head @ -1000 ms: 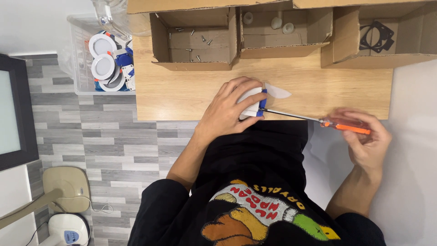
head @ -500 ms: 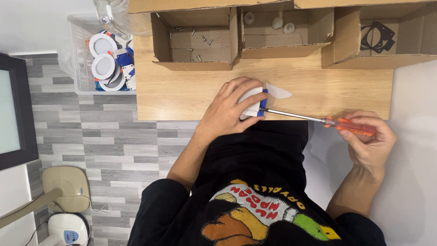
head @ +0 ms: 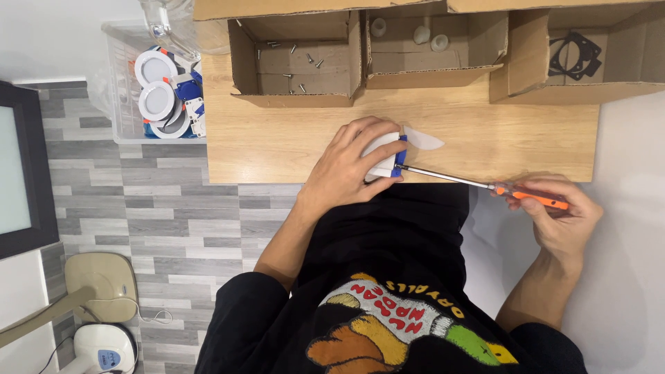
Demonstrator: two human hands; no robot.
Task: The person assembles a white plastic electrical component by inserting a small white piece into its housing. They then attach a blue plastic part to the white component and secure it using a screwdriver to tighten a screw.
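wooden table [head: 277, 149]: screwdriver [head: 478, 185] lies crosswise, tip toward left-held white fitting [head: 381, 154]; right grips handle.

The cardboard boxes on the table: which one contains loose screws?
The leftmost cardboard box, scattered with small screws. The middle box holds white caps; the right box holds black gaskets.

Assembly workshop, cardboard parts boxes [head: 298, 66], workbench [head: 277, 145]
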